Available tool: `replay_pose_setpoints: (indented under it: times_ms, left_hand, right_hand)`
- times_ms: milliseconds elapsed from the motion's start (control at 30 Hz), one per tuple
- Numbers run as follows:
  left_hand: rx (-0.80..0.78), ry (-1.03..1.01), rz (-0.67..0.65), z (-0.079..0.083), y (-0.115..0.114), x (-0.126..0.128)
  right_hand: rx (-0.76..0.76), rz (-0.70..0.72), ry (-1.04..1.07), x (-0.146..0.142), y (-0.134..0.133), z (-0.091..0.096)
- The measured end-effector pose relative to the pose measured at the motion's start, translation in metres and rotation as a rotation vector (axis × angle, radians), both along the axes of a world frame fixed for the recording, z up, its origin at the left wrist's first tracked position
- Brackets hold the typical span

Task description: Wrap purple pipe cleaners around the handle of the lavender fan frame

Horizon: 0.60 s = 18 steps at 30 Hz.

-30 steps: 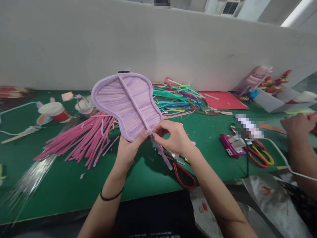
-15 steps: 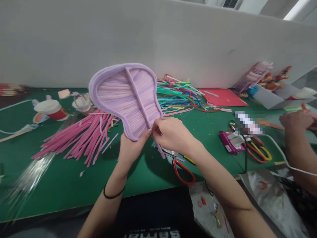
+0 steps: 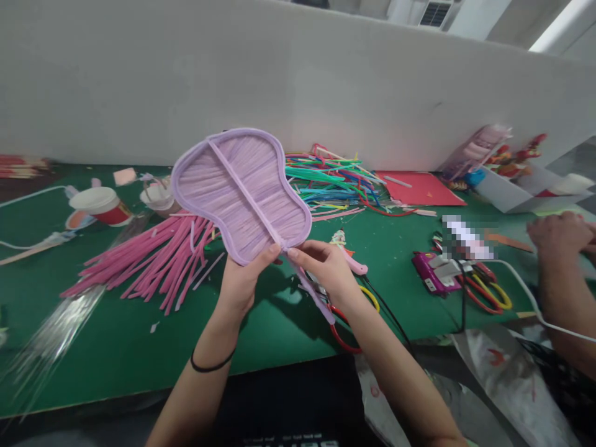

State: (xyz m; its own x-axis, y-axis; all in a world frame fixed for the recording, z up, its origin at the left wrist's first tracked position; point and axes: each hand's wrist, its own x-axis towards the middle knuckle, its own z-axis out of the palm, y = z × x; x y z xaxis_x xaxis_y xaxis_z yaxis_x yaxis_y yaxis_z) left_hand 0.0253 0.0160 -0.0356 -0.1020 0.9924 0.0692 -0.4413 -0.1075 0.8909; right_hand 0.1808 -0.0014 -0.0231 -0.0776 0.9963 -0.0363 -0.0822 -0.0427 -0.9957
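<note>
A lilac hand fan (image 3: 242, 192), apparently built from fuzzy pipe cleaners, tilts above the table with its rounded head up and a rib down its middle. My left hand (image 3: 244, 276) pinches its lower edge, thumb on the front near the rib's foot. Closed at the point where the head joins the handle, my right hand (image 3: 326, 267) grips the fan between thumb and fingers. The thin lilac handle (image 3: 321, 305) slants down to the right beneath that hand. Behind the right wrist lie scissors (image 3: 372, 299) with yellow and red handles, partly hidden, and a pink glue gun (image 3: 356, 265).
Pink pipe cleaners (image 3: 149, 261) spread at left beside a paper cup (image 3: 102, 206). Multicoloured pipe cleaners (image 3: 335, 177) are heaped at the back near a red sheet (image 3: 423, 188). A purple power adapter (image 3: 433, 276) with cords sits at right, near another person's hand (image 3: 556, 236).
The fan's head has tipped, its top swinging left, while the handle shows more fully below. My right hand has shifted slightly down and its fingers have changed position at the joint.
</note>
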Motion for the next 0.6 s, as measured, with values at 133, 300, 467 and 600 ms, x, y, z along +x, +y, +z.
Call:
replay_pose_setpoints:
  times_ms: [133,300,467,600]
  left_hand:
    - [0.008,0.015,0.010,-0.003,0.001,0.000]
    - [0.002,0.019,0.003,-0.002,0.001,-0.001]
    - [0.025,0.041,0.005,-0.003,0.001,0.000]
    - [0.068,0.066,0.013,-0.004,0.001,-0.001]
  right_hand:
    - [0.044,-0.032,-0.029,-0.006,0.002,0.005]
    - [0.048,-0.065,-0.028,-0.009,0.001,0.007]
    - [0.078,-0.086,-0.096,-0.012,0.000,0.010]
    - [0.090,-0.104,-0.113,-0.013,-0.002,0.015]
